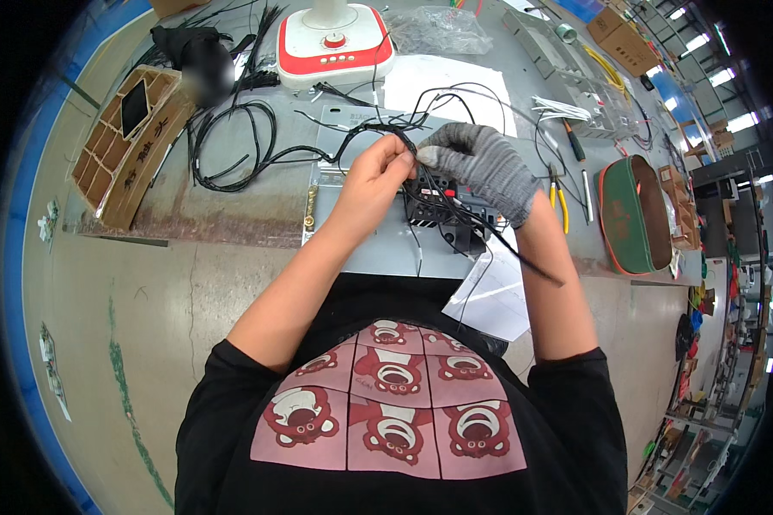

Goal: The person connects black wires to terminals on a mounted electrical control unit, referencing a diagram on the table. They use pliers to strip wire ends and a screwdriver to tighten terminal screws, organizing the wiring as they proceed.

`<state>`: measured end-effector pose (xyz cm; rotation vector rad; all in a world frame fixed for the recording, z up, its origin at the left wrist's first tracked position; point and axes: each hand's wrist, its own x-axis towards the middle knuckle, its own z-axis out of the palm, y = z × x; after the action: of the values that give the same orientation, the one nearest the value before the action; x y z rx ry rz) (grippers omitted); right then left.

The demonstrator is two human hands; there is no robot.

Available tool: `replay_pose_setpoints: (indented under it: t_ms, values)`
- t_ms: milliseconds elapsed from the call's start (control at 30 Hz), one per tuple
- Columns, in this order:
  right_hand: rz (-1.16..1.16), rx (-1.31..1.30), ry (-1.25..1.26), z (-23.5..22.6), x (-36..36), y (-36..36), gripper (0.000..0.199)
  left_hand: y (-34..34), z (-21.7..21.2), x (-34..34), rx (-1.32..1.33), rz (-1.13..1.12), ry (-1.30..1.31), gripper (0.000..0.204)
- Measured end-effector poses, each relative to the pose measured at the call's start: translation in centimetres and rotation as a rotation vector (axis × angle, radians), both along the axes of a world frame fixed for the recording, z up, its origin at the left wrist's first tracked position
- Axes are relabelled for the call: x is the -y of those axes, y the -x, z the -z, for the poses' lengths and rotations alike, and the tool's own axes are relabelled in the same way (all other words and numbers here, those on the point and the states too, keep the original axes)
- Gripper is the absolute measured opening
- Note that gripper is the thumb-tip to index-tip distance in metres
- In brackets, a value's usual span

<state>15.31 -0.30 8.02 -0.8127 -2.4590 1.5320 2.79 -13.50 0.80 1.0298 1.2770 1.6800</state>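
Note:
Both hands meet over a grey metal panel (331, 129) on the workbench. My left hand (374, 180), bare, is closed with thumb and fingertips pinched on a bundle of black wires (395, 129). Right beside it, my right hand (481, 167) wears a grey knitted glove and pinches the same bundle. Loose wire ends fan out above the hands, and more strands hang below the glove to the right. Under the hands, black electrical components (429, 206) are mounted on the panel, partly hidden by wires. To the left, the bundle runs into a coiled black cable (262, 159).
A white-and-red appliance base (335, 51) stands behind the panel. At left lies a cardboard compartment box (120, 163). To the right are yellow-handled pliers (560, 206), a screwdriver (574, 142), a green bin (623, 227) and a grey metal enclosure (567, 86). Paper sheets (498, 296) overhang the front edge.

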Motion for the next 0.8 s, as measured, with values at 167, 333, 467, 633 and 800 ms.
replay_pose_setpoints:
  t_ms: [167, 333, 467, 633, 800]
  values:
    - [-0.027, 0.105, -0.086, -1.3, 0.8, 1.1, 0.03, 1.5, -0.1, -1.2, -0.26, -0.096, -0.005, 0.018]
    - [0.076, 0.081, -0.105, -1.3, 0.8, 0.8, 0.03, 1.0, -2.3, -2.0, -0.176, 0.01, 0.197, 0.019]
    - [0.121, 0.058, -0.235, -0.3, -0.5, 0.5, 0.025, 0.4, -2.8, -2.3, -0.178, 0.027, 0.22, 0.028]
    - [0.165, 0.001, 0.18, -0.5, 0.9, -0.6, 0.022, -1.9, -1.6, -0.5, -0.273, -0.002, 0.088, 0.031]
    - [0.007, 0.061, 0.379, -1.2, 0.3, 0.3, 0.023, -1.0, -3.0, 1.2, 0.036, 0.04, 0.203, 0.034]
